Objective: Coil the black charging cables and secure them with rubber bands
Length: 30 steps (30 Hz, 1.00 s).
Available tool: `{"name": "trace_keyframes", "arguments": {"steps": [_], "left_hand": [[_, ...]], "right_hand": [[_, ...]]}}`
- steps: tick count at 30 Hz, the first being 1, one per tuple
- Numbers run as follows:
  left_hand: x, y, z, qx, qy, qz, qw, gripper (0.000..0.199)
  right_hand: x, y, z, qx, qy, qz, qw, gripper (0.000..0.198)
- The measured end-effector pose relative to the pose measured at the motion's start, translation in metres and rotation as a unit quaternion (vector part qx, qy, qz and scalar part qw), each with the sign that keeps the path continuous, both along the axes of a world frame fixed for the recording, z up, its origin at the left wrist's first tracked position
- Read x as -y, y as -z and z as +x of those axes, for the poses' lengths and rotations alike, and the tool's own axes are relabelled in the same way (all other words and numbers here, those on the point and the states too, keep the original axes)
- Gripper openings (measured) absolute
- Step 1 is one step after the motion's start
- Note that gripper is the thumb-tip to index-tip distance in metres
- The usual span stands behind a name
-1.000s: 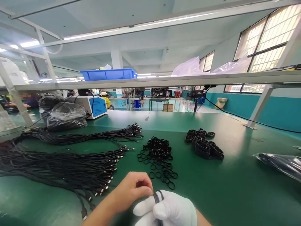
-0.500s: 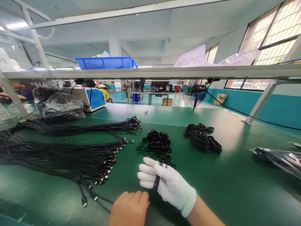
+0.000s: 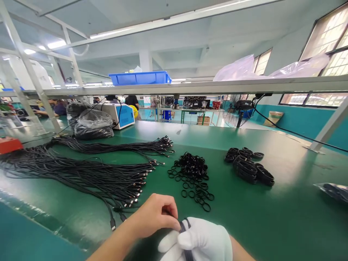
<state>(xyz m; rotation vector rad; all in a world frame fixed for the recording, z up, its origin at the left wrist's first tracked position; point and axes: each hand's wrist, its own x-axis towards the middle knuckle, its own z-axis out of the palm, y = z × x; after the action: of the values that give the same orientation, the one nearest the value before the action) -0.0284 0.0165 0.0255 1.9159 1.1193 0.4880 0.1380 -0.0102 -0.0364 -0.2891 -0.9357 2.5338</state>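
My right hand, in a white glove, is closed around a folded black cable at the bottom centre. A thin black loop stands up by the cable's upper end, beside the gloved thumb. My bare left hand meets it from the left, its thumb and fingers pinched at the cable's upper end; its fingertips are partly hidden. Just beyond my hands lies a pile of small black rings, with several loose rings spread nearer to me. Left of my hands, many straight black cables lie with their plugs pointing right.
A second cable bundle lies farther back. Coiled black cables are heaped at the right, and a clear bag sits at the right edge. Behind stand bagged goods and a blue-white machine. A shelf crosses above the table.
My left hand has risen to the folded cable and pinches at its top. My gloved hand has come lower and closed more tightly. The view has swung left, uncovering more loose rings.
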Motion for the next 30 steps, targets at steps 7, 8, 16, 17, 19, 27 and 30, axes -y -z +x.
{"name": "trace_keyframes", "arguments": {"steps": [7,8,16,17,19,27,30], "left_hand": [[0.009,0.040,0.001,-0.057,-0.073,0.114,0.989,0.023],[0.013,0.044,0.000,-0.108,-0.083,0.144,0.980,0.025],[0.040,0.058,0.021,-0.346,-0.029,0.349,0.870,0.026],[0.040,0.056,0.022,-0.338,-0.013,0.374,0.864,0.023],[0.035,0.046,0.022,-0.310,0.020,0.424,0.851,0.014],[-0.006,-0.021,0.003,-0.249,0.160,0.334,0.895,0.028],[-0.016,-0.026,-0.001,-0.210,0.178,0.261,0.925,0.015]], "right_hand": [[-0.011,-0.031,-0.006,-0.157,0.168,-0.061,0.971,0.031],[-0.013,-0.032,-0.004,-0.163,0.210,-0.053,0.963,0.031],[-0.019,-0.022,0.005,0.021,0.376,-0.074,0.923,0.053],[-0.018,-0.022,0.004,0.037,0.376,-0.069,0.923,0.053],[-0.015,-0.021,0.000,0.066,0.364,-0.054,0.927,0.046],[-0.006,-0.013,-0.004,0.034,0.137,-0.003,0.990,0.037],[-0.002,-0.008,-0.003,0.059,0.077,-0.015,0.995,0.047]]}}
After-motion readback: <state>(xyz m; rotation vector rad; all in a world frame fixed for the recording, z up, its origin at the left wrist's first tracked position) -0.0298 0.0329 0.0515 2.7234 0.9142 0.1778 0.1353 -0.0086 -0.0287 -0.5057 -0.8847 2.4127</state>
